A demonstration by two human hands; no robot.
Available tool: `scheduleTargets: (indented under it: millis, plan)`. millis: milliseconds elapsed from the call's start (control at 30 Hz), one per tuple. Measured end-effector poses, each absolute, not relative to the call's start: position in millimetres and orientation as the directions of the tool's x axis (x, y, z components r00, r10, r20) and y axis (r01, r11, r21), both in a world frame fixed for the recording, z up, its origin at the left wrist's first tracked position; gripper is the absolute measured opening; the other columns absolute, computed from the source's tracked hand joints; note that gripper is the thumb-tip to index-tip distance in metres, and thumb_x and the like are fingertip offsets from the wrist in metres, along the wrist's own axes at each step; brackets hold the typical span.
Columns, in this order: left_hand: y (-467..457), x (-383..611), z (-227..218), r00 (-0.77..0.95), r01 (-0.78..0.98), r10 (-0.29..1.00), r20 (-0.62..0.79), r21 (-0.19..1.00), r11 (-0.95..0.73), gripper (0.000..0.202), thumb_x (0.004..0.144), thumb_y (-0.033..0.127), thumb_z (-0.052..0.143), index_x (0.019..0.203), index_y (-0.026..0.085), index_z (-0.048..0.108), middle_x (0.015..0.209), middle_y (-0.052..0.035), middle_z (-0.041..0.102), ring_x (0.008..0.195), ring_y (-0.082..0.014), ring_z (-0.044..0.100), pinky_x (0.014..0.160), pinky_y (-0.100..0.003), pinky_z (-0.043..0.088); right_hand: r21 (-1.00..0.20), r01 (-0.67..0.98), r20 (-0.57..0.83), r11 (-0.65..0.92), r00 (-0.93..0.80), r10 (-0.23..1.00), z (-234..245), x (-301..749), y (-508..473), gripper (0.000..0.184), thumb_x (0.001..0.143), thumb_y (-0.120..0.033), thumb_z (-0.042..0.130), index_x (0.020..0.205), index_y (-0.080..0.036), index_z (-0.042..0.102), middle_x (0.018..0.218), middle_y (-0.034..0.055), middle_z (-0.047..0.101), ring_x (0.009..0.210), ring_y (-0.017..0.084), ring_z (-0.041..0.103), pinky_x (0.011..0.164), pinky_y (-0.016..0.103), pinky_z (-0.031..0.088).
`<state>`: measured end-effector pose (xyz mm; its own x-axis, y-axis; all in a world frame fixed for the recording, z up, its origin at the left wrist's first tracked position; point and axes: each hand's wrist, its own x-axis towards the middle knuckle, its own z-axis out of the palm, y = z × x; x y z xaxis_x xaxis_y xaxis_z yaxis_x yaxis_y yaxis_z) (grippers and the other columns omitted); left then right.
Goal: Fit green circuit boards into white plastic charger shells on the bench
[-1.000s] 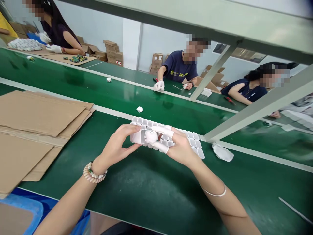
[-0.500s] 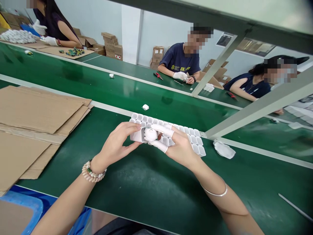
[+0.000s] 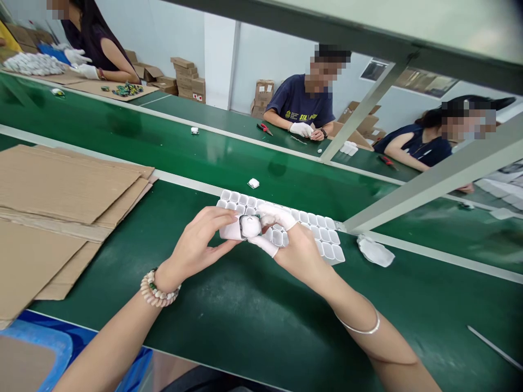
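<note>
In front of me my left hand [image 3: 195, 239] is closed around a small white box-like housing [image 3: 229, 231], its open end facing right. A rounded white part [image 3: 250, 225] with a dark edge sits at that opening. My right hand [image 3: 300, 245], with white covers on its fingers, pinches this part between thumb and fingers. How deep the part goes into the housing I cannot tell. Just behind both hands stand rows of white open-topped housings [image 3: 327, 235], partly hidden by my right hand.
Flattened cardboard [image 3: 61, 185] lies left, above a blue crate [image 3: 53, 340]. Beyond a pale rail, a green belt carries white parts [image 3: 253, 183]. A slanted metal post [image 3: 408, 190], a crumpled white piece [image 3: 376, 251] and a thin rod [image 3: 494, 347] are right. Co-workers [image 3: 302, 103] sit opposite.
My right fingers have shifted slightly around the white part, which is turned a little and sits closer against the housing. Parts on the belt have moved to the right.
</note>
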<state>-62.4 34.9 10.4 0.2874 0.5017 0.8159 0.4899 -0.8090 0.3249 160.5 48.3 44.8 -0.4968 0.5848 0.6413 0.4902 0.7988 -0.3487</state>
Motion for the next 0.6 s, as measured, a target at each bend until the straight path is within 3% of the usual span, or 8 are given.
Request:
scheduleTargets:
  millis: [167, 300, 400, 467, 600]
  plan:
    - [33.5, -57.5, 4.1, 0.169, 0.502, 0.511, 0.843, 0.372, -0.78, 0.053, 0.076, 0.014, 0.08, 0.121, 0.02, 0.054, 0.114, -0.0104, 0.069, 0.107, -0.0226, 0.065, 0.091, -0.039, 0.057, -0.17, 0.451, 0.788, 0.876, -0.471, 0.396, 37.5, 159.7, 49.5, 0.046, 0.09, -0.018, 0.067, 0.134, -0.028, 0.057, 0.123, 0.0106, 0.069, 0.117, 0.028, 0.065, 0.095, 0.048, 0.058]
    - [30.7, -51.8, 0.2, 0.101, 0.493, 0.493, 0.864, 0.387, -0.779, 0.054, 0.075, 0.012, 0.08, 0.121, 0.021, 0.054, 0.112, -0.0102, 0.069, 0.105, -0.0234, 0.066, 0.089, -0.04, 0.057, -0.249, 0.406, 0.705, 0.879, -0.547, 0.452, 37.6, 157.2, 46.4, 0.05, 0.094, -0.014, 0.059, 0.141, -0.029, 0.053, 0.14, 0.0118, 0.058, 0.126, 0.027, 0.06, 0.098, 0.047, 0.057]
    - [27.2, -47.4, -3.1, 0.052, 0.475, 0.504, 0.862, 0.423, -0.772, 0.051, 0.077, 0.011, 0.078, 0.12, 0.022, 0.054, 0.113, -0.0098, 0.069, 0.106, -0.0234, 0.066, 0.089, -0.04, 0.057, -0.27, 0.381, 0.684, 0.884, -0.57, 0.455, 34.5, 151.7, 43.8, 0.046, 0.094, -0.019, 0.061, 0.139, -0.026, 0.055, 0.131, 0.0126, 0.064, 0.119, 0.027, 0.065, 0.095, 0.044, 0.059]
    - [25.4, -43.9, -5.8, 0.058, 0.491, 0.493, 0.868, 0.405, -0.771, 0.05, 0.078, 0.013, 0.078, 0.12, 0.023, 0.054, 0.115, -0.0096, 0.068, 0.107, -0.0236, 0.066, 0.089, -0.04, 0.057, -0.268, 0.381, 0.716, 0.885, -0.536, 0.448, 30.3, 146.9, 41.5, 0.043, 0.091, -0.025, 0.067, 0.134, -0.026, 0.059, 0.113, 0.01, 0.072, 0.103, 0.025, 0.07, 0.086, 0.042, 0.06]
    - [27.8, -39.6, -10.8, 0.149, 0.505, 0.522, 0.84, 0.389, -0.77, 0.049, 0.084, 0.016, 0.072, 0.126, 0.024, 0.05, 0.118, -0.01, 0.066, 0.111, -0.0229, 0.064, 0.091, -0.038, 0.057, -0.32, 0.402, 0.762, 0.858, -0.429, 0.485, 25.2, 141.8, 42.3, 0.022, 0.088, -0.025, 0.071, 0.11, -0.026, 0.071, 0.084, 0.0024, 0.075, 0.074, 0.019, 0.07, 0.068, 0.034, 0.057]
